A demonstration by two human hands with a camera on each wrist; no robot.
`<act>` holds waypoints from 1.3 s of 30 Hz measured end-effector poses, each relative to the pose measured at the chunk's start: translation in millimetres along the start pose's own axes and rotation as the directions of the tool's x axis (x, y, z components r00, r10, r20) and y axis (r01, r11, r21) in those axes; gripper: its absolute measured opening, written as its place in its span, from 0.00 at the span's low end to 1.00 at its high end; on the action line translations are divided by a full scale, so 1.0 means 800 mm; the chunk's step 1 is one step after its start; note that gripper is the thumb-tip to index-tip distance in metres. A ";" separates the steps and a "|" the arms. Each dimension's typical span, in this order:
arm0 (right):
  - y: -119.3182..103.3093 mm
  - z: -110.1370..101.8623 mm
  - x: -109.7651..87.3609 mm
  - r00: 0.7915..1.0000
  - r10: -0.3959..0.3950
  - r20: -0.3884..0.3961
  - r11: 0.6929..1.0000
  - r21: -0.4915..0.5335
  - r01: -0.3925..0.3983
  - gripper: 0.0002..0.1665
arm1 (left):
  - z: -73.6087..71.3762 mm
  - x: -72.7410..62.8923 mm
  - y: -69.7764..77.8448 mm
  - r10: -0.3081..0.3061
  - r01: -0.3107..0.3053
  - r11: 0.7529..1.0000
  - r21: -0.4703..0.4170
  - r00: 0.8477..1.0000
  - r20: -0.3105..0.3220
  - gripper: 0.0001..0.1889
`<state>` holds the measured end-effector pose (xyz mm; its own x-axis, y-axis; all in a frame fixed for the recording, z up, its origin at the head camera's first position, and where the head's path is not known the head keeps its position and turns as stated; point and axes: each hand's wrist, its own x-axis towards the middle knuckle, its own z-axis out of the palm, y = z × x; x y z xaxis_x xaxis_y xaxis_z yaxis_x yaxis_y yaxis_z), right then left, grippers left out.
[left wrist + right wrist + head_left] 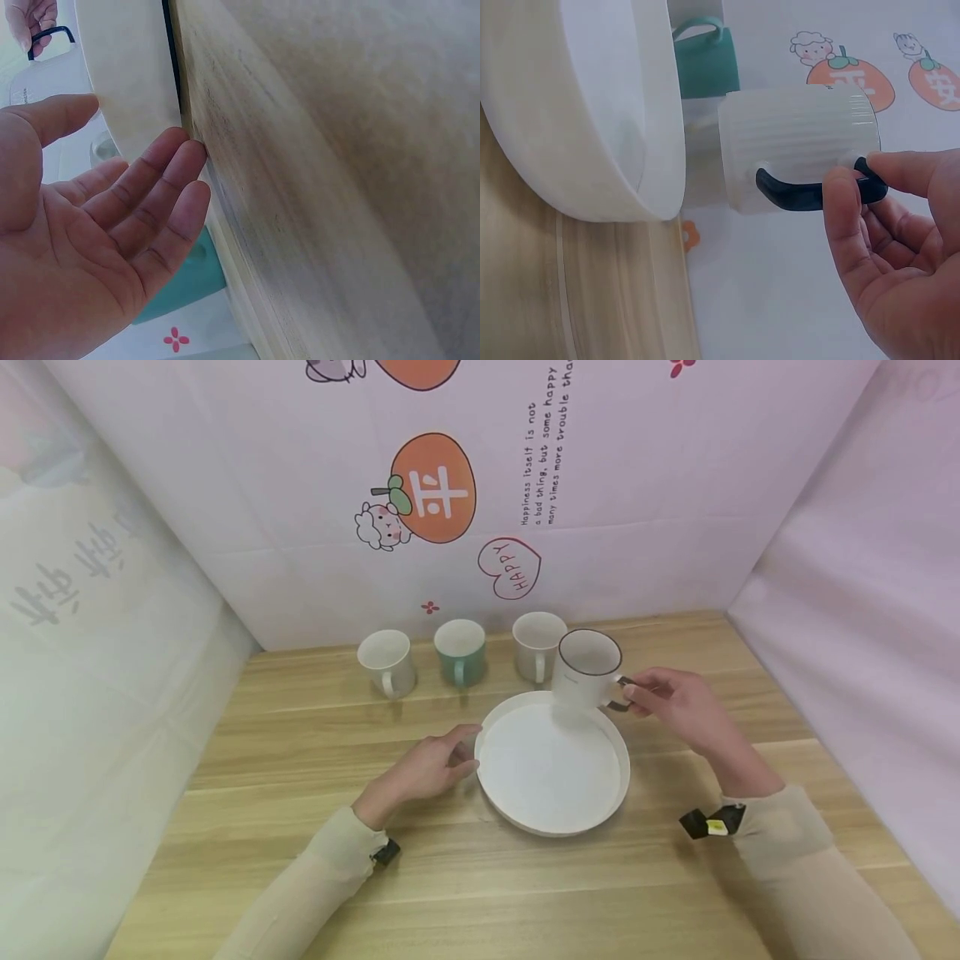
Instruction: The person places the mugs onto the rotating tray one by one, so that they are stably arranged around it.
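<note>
My right hand [671, 706] pinches the black handle [799, 193] of a white mug [581, 681] with a dark rim. In the head view the mug overlaps the far edge of a round white tray [551, 768]; the right wrist view shows it raised off the table, beside the tray's wall [656, 112]. At the tray's left side is my left hand [431, 766], thumb and fingers spread at the rim. The left wrist view shows that palm [82, 247] with its fingers loosely bent and nothing held in them.
Behind the tray stand a white mug [386, 662], a teal mug [460, 652] and another white mug [536, 647], partly overlapped by the held one. The wooden table [315, 777] meets a printed white cloth [600, 560] at the back and cloth at both sides.
</note>
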<state>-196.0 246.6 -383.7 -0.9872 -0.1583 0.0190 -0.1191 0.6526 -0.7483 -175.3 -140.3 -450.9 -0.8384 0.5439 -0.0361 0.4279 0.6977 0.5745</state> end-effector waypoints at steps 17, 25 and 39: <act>-0.010 0.032 0.001 0.993 -0.095 0.063 0.990 0.112 0.088 0.17 | 0.001 0.000 -0.002 0.005 -0.005 1.000 0.009 1.000 -0.013 0.28; -0.014 0.045 0.001 0.988 -0.118 0.096 0.986 0.127 0.105 0.16 | 0.002 0.000 -0.002 -0.008 0.008 1.000 0.015 1.000 -0.013 0.28; -0.019 0.074 0.007 0.980 -0.135 0.145 0.989 0.085 0.124 0.15 | 0.001 -0.001 0.001 -0.021 0.021 1.000 -0.009 1.000 -0.016 0.28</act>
<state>-193.4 191.8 -411.5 -0.9362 -0.3507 0.0239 -0.2310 0.5627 -0.7937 -174.2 -139.9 -450.7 -0.8525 0.5215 -0.0345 0.4074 0.7045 0.5812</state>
